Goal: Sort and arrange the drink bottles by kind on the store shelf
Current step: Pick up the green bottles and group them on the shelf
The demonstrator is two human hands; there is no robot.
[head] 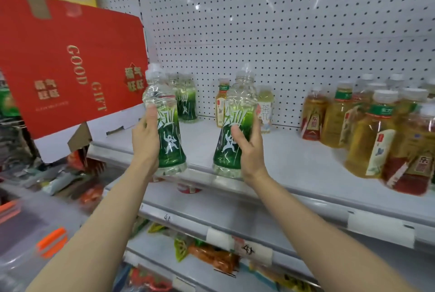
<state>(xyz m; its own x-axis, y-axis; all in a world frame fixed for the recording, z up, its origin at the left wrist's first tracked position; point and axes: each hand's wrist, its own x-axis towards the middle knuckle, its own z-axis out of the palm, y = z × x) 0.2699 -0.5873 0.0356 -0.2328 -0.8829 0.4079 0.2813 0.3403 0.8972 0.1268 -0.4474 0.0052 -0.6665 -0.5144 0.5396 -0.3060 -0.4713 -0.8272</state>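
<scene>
Bottles in green sleeves, one gripped in the left hand (146, 141), one in the right hand (247, 148), hover at the shelf (294, 164) edge; best stand them upright beside the matching green bottle (186, 101) at the back.

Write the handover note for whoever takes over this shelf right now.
Left hand: holds a green bottle at the shelf's front edge.
Right hand: holds a second green bottle beside it.
Placed: more green bottles stand at the back left, by the red box; amber tea bottles are grouped on the right.
Left: set both held bottles with the green ones. Two mid-shelf bottles, a yellow one and a pale one, probably need sorting too.
</scene>
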